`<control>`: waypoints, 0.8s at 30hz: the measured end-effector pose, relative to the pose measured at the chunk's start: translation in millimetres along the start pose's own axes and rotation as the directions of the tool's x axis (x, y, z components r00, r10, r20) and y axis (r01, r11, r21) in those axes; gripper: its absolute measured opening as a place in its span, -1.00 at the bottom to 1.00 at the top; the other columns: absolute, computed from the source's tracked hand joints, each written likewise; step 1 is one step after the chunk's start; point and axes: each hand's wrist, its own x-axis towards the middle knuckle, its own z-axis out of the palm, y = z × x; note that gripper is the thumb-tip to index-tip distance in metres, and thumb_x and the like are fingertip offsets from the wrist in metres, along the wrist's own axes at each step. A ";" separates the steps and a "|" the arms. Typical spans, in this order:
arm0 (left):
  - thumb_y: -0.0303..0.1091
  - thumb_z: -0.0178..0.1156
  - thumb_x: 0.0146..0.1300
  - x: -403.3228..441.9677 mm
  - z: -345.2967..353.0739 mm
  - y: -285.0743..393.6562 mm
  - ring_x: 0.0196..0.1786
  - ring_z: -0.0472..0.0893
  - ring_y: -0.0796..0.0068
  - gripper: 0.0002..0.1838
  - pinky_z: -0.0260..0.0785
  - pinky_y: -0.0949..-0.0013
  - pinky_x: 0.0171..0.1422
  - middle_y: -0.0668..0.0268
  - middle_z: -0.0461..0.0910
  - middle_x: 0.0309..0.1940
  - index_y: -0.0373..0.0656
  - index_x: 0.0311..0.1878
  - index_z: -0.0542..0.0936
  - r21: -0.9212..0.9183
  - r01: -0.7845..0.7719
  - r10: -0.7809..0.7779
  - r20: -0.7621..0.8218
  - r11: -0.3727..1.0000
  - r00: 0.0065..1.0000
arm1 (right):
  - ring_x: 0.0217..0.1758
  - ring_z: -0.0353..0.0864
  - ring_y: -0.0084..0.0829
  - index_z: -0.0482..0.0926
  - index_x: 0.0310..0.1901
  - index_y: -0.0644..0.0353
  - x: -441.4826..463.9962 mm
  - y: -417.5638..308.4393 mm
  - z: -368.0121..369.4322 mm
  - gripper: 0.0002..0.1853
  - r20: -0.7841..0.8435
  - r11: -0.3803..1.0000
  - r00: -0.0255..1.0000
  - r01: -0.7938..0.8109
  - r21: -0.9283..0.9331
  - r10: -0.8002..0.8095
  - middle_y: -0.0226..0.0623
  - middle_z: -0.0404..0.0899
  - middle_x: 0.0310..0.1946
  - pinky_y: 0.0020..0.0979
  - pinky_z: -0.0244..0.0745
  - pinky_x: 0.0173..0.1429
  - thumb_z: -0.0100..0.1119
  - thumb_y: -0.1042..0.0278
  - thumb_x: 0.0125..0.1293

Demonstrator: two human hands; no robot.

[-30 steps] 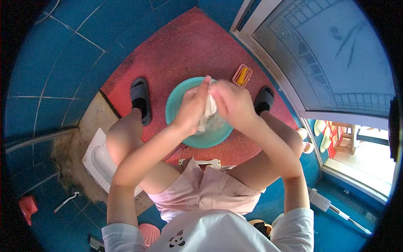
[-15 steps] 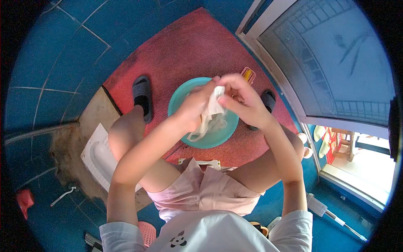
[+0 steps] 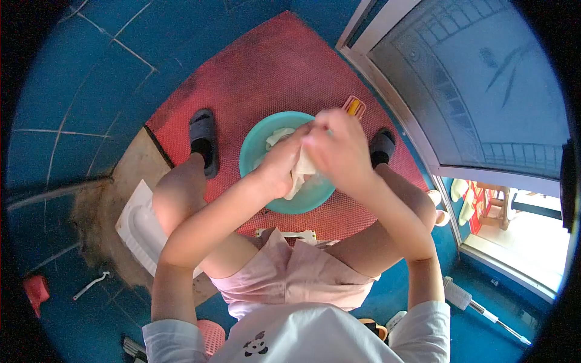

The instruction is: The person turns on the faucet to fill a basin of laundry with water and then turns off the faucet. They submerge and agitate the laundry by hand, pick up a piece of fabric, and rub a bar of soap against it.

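Note:
A turquoise basin (image 3: pixel 254 136) of water stands on the red floor mat between my feet. Above it, my left hand (image 3: pixel 283 160) is closed around a wet white cloth (image 3: pixel 298 183), whose lower end hangs toward the water. My right hand (image 3: pixel 338 145) is curled against the same cloth from the other side, slightly smeared by motion, and covers much of it. More white fabric (image 3: pixel 279 135) lies in the basin behind my left hand.
Beyond my right hand a pink dish (image 3: pixel 361 106) with something yellow rests on the red mat (image 3: pixel 254 66). A squat toilet (image 3: pixel 144 221) is at the left. At the right are a frosted door (image 3: pixel 478 91), an open doorway and a long-handled brush (image 3: pixel 484 311).
My right hand has come in toward my left and closed over the cloth, hiding more of it. White fabric in the basin shows more clearly now.

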 end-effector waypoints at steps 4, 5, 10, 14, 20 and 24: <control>-0.06 -0.11 0.26 -1.7 -5.2 6.0 -0.40 0.51 0.62 -0.74 0.38 0.46 -0.41 0.41 0.51 -0.38 -0.02 -0.24 0.43 -0.194 0.121 -0.106 0.083 0.974 0.991 | -0.30 0.34 -0.32 0.41 -0.50 0.08 -8.5 -13.0 13.8 -0.82 -0.073 0.958 0.957 0.285 0.041 -0.281 -0.37 0.30 -0.37 -0.31 0.19 -0.25 0.21 0.36 -0.19; -0.08 -0.12 0.26 -5.2 -5.4 10.0 -0.39 0.51 0.61 -0.75 0.39 0.48 -0.38 0.41 0.51 -0.36 -0.02 -0.23 0.43 -0.121 0.161 -0.146 0.128 0.979 0.981 | -0.28 0.34 -0.32 0.41 -0.51 0.07 -2.7 -5.9 7.4 -0.82 -0.097 0.976 0.972 0.209 -0.057 -0.214 -0.38 0.30 -0.36 -0.31 0.19 -0.26 0.21 0.36 -0.20; -0.12 -0.13 0.27 -4.2 0.8 3.1 -0.32 0.53 0.57 -0.76 0.41 0.47 -0.26 0.41 0.51 -0.32 -0.03 -0.19 0.43 -0.166 0.105 -0.093 0.076 0.981 0.993 | -0.23 0.31 -0.26 0.40 -0.52 0.08 -13.6 -12.1 15.7 -0.81 -0.091 0.962 0.961 0.265 0.058 -0.260 -0.35 0.31 -0.34 -0.23 0.16 -0.17 0.21 0.36 -0.22; -0.13 -0.12 0.24 -4.4 -6.0 -5.2 -0.20 0.52 0.50 -0.73 0.40 0.35 -0.10 0.35 0.51 -0.24 -0.05 -0.14 0.43 -0.159 0.094 -0.088 0.041 0.983 0.995 | -0.21 0.32 -0.31 0.41 -0.59 0.07 6.9 4.5 5.6 -0.86 -0.160 0.979 0.984 0.050 -0.196 -0.083 -0.40 0.33 -0.35 -0.26 0.20 -0.20 0.10 0.27 -0.26; -0.12 -0.09 0.25 -14.8 2.9 -0.5 -0.22 0.52 0.57 -0.75 0.40 0.43 -0.16 0.39 0.51 -0.26 -0.04 -0.16 0.43 -0.056 -0.054 0.055 0.011 0.997 0.998 | -0.29 0.31 -0.28 0.39 -0.51 0.10 -0.7 3.4 12.2 -0.83 -0.054 0.985 0.988 0.137 -0.104 -0.143 -0.34 0.34 -0.33 -0.27 0.19 -0.23 0.17 0.35 -0.16; -0.09 -0.08 0.25 -7.8 12.3 7.1 -0.29 0.52 0.61 -0.74 0.38 0.42 -0.25 0.39 0.52 -0.32 -0.05 -0.20 0.44 -0.133 0.035 -0.031 0.033 0.991 0.999 | -0.26 0.35 -0.27 0.42 -0.49 0.17 5.5 18.6 -4.1 -0.85 -0.159 0.994 0.981 0.114 -0.002 -0.113 -0.28 0.35 -0.35 -0.27 0.24 -0.24 0.13 0.33 -0.08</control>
